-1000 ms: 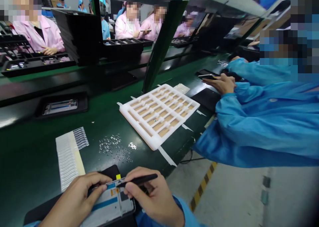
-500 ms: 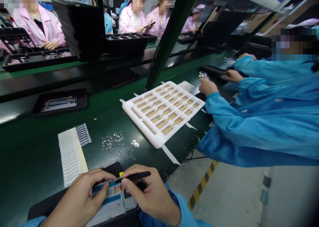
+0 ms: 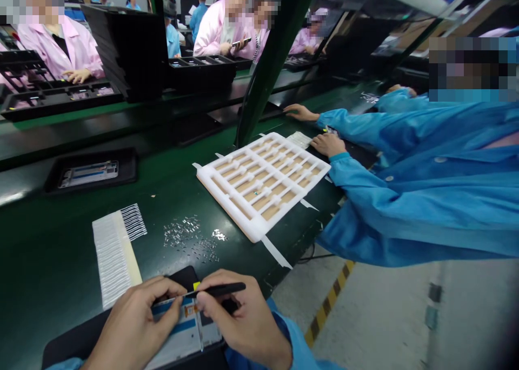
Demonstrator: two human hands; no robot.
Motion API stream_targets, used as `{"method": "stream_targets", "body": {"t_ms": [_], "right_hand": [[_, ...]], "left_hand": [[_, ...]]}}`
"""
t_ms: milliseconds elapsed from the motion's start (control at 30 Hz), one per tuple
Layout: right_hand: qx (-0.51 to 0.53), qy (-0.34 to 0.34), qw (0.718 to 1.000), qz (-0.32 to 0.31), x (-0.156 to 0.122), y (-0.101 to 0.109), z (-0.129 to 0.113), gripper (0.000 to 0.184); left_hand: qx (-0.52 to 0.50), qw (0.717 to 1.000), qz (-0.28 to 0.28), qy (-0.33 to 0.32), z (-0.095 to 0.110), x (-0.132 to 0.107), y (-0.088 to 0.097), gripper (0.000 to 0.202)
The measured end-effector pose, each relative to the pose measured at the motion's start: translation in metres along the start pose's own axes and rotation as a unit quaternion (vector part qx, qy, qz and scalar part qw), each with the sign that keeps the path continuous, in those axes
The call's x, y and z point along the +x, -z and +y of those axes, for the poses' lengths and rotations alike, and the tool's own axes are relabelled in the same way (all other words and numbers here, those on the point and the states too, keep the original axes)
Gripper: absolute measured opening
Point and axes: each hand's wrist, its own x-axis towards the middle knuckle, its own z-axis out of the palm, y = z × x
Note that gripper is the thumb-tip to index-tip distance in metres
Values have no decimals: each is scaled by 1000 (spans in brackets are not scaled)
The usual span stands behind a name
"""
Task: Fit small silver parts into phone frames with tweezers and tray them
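Observation:
A phone frame [image 3: 181,342], silvery white with blue strips and a small orange flex piece [image 3: 190,310], lies in a black tray [image 3: 67,344] at the lower middle. My left hand [image 3: 135,318] is closed on its upper edge, thumb and fingertips pinching there. Held in my right hand [image 3: 249,321] are black tweezers [image 3: 225,289], tilted low, their tip at the frame's upper edge close to my left fingertips. The exact contact of the tip is hidden. A yellow tab [image 3: 197,286] shows beside the right fingers.
Small metal parts [image 3: 190,237] lie scattered ahead, beside a sheet of white strips [image 3: 111,262]. Further right sits a white foam tray [image 3: 259,233]. Another black tray [image 3: 132,172] holds a phone frame [image 3: 89,174]. A co-worker's blue sleeve [image 3: 365,191] reaches in from the right.
My hands, the tweezers and the frame keep nearly the same position. The co-worker at right has stretched one hand forward over the bench and lowered the other; the view has shifted slightly.

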Motion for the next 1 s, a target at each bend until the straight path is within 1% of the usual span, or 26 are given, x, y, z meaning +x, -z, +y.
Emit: {"method": "stream_targets", "body": {"t_ms": [200,300,433,533,633,733,800,900,967,1000], "right_hand": [[-23,69,997,16,0,2,-4,10],[-28,96,995,19,-1,2,-4,11],[-30,113,993,6,-3,1,-2,12],[-38,121,992,-9,-4,0,0,14],[-53,148,987,-30,-5,1,2,17],[-65,174,982,-40,-5,2,5,19],[-64,174,982,-39,-6,3,7,19],[-57,158,985,-32,-8,2,9,19],[-51,143,988,-28,-9,0,8,19],[-47,135,989,-27,-9,-1,7,19]], "left_hand": [[2,1000,14,10,1,-2,-3,24],[0,999,41,1,4,-4,-4,24],[0,997,72,-20,5,-6,-6,27],[6,997,73,-36,4,-6,-7,27],[32,996,58,-53,2,-5,-3,30],[64,992,37,-100,1,-5,5,33],[86,983,54,-154,0,-5,10,31],[152,961,111,-202,-5,-8,13,30],[220,935,144,-239,-10,-10,13,33],[256,915,163,-265,-13,-12,12,37]]}}
